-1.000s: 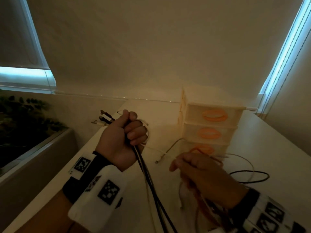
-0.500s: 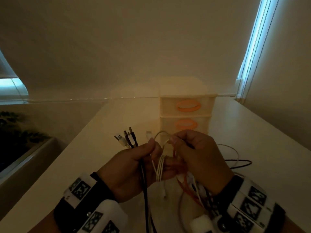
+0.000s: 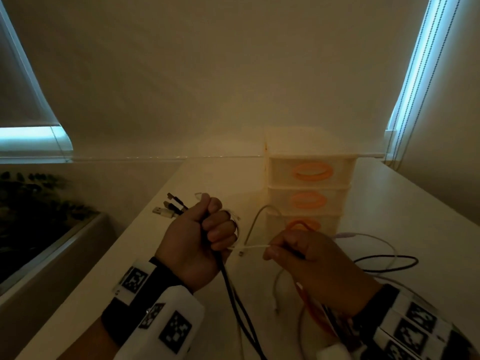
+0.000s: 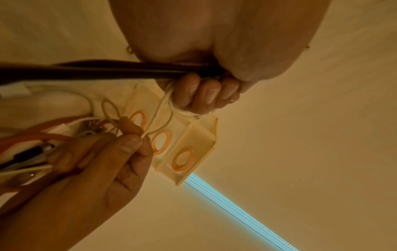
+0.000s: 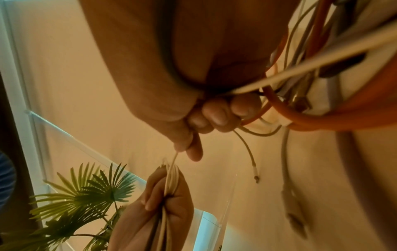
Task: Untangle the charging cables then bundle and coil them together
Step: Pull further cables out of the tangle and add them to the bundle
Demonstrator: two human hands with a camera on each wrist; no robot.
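Note:
My left hand (image 3: 202, 237) is a fist round a bundle of black cables (image 3: 235, 305) and thin white loops (image 4: 166, 100), held above the white table (image 3: 145, 229). Several plug ends (image 3: 168, 207) stick out of the top of the fist. My right hand (image 3: 298, 255) pinches a thin white cable (image 3: 253, 247) between thumb and forefinger, stretched taut toward the left fist. Its other fingers curl round an orange cable (image 5: 309, 122) and more white and grey cables (image 5: 286, 152). A loose plug (image 5: 256, 178) dangles below it.
A small cream drawer unit (image 3: 309, 193) with orange handles stands on the table just behind my hands. A black cable loop (image 3: 387, 263) and a white one (image 3: 384, 242) lie to the right. A planter with a palm (image 5: 86, 191) is off the table's left edge.
My hands met half a second ago, the right laying white cable on the left fist. Now the right hand has drawn away to the right, pulling the white cable taut.

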